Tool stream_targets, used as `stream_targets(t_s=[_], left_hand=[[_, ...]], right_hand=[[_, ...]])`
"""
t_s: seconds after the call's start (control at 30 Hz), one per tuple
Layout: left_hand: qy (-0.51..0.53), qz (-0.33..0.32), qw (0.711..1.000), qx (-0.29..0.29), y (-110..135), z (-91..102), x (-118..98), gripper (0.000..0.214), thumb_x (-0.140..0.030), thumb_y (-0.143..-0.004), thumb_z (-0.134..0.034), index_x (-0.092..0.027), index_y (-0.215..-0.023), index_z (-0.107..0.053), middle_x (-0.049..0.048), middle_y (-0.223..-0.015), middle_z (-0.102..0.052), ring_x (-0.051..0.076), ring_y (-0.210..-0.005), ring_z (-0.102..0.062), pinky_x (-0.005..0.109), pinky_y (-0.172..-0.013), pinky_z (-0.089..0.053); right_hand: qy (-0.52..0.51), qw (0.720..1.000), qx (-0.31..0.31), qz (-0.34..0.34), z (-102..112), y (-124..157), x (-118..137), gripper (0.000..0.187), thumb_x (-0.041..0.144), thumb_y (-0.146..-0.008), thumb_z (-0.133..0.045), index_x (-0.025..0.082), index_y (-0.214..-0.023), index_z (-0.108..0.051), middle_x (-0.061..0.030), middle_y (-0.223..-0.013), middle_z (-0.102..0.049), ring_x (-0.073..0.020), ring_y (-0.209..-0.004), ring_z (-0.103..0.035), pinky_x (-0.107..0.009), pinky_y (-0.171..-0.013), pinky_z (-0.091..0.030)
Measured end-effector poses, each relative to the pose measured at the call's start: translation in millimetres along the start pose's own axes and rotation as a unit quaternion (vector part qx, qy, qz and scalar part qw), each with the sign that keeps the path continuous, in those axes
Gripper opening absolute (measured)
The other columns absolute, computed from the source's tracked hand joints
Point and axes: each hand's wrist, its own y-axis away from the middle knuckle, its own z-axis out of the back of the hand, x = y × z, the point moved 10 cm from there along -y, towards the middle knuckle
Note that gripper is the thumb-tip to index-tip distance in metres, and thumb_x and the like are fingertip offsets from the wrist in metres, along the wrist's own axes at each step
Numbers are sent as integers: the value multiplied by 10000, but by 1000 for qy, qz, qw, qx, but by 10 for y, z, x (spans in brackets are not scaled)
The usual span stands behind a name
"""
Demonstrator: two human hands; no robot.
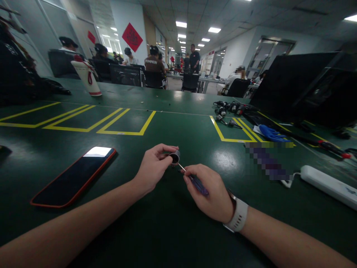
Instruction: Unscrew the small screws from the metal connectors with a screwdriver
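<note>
Between the thumb and fingers of my left hand (154, 165) is a small grey ring-shaped part (175, 156) with a dark hollow middle. My right hand (209, 191), with a pale watch strap at the wrist, is closed around the purple handle of a screwdriver (199, 185). Its thin metal shaft points up and left, and the tip reaches the rim of the ring-shaped part. Whether the tip sits inside it I cannot tell. A few tiny dark pieces lie on the green table (156, 230) just below the part.
A phone in an orange case (74, 178) lies left of my left arm. To the right are a white power strip (329, 184), blue gloves (269, 132) and several dark metal parts (223, 111). A paper cup (87, 78) stands far left. People sit beyond the table.
</note>
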Motion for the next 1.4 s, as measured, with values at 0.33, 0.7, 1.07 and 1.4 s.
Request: stream_targets(t_s=[0.33, 0.7, 1.07, 1.4], left_hand=[[0, 14, 999, -35, -61, 116, 89, 166, -98, -662, -648, -130, -824, -650, 51, -980, -683, 156, -832, -654, 328, -781, -546], [8, 26, 999, -22, -67, 110, 112, 225, -98, -651, -665, -150, -870, -666, 47, -965, -697, 165, -845, -658, 345, -806, -541], [-17, 34, 999, -1, -67, 99, 177, 266, -112, -690, -651, -177, -947, -658, 52, -1058, -676, 174, -917, -647, 341, -823, -536], [-15, 49, 999, -11, -76, 111, 168, 299, -113, -677, -671, -166, -971, -663, 64, -991, -688, 195, -919, -648, 367, -835, -540]], right_hand=[[-133, 974, -56, -174, 126, 33, -440, 56, 199, -790, -525, 181, -740, -542, -13, -665, -619, -139, -586, -571, -269, -533, -434], [-148, 957, -5, -250, -34, 24, -654, 57, 189, -747, -535, 178, -693, -549, -3, -656, -610, -139, -606, -566, -272, -554, -426], [-84, 956, 53, -276, 151, -19, -715, 104, 135, -681, -495, 191, -606, -540, 20, -513, -575, -126, -497, -525, -245, -472, -370], [-336, 861, -3, -381, -62, 84, -978, 40, 196, -654, -542, 173, -627, -525, 9, -504, -600, -110, -468, -541, -228, -464, -409]])
